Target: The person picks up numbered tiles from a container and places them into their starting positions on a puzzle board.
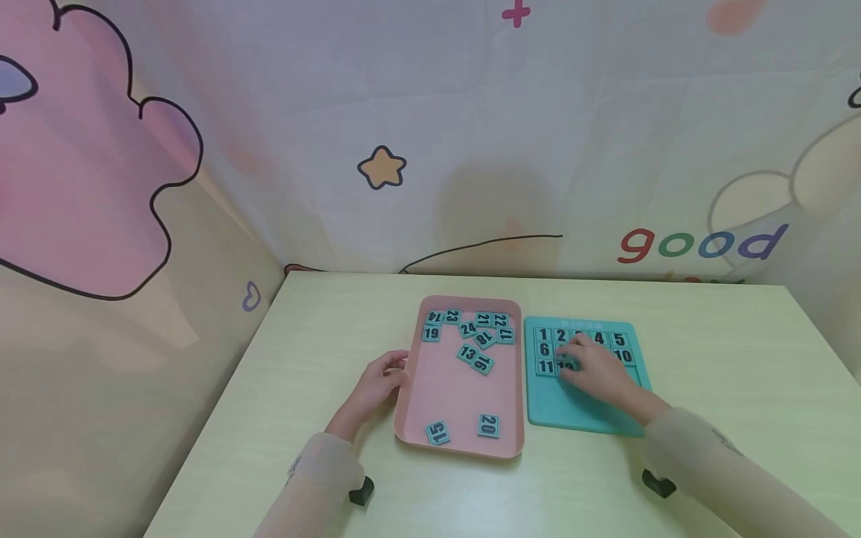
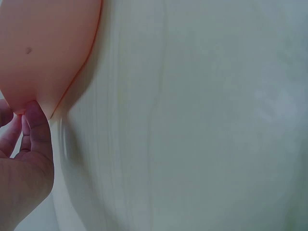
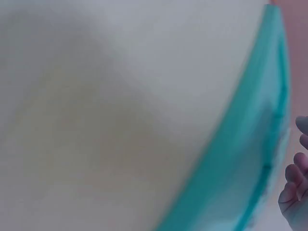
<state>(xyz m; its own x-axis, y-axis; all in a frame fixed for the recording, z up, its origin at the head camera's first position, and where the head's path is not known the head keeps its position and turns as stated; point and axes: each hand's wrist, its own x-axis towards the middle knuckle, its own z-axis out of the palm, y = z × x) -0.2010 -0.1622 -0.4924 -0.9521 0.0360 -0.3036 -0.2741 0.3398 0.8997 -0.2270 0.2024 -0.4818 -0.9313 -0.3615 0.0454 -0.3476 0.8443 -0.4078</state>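
Observation:
My left hand [image 1: 377, 385] grips the left rim of a pink tray [image 1: 457, 403], thumb and fingers at its edge in the left wrist view. Loose teal number tiles lie in the tray: several toward its far end, a 15 tile [image 1: 438, 433] and a 20 tile [image 1: 489, 426] near its front. My right hand [image 1: 602, 373] is over a teal number board [image 1: 565, 407], pinching a number tile [image 1: 572, 362] at the third row, just right of the 11 tile [image 1: 545, 367]. Fingers partly hide that tile and several others. The right wrist view catches only the hand's fingertips.
Tray and board sit side by side on a pale wooden table [image 1: 269, 329]. Behind it hangs a printed cloth backdrop [image 1: 430, 112] with a star and the word "good". A black wrist piece [image 1: 362, 491] shows under the left sleeve, another [image 1: 658, 483] under the right.

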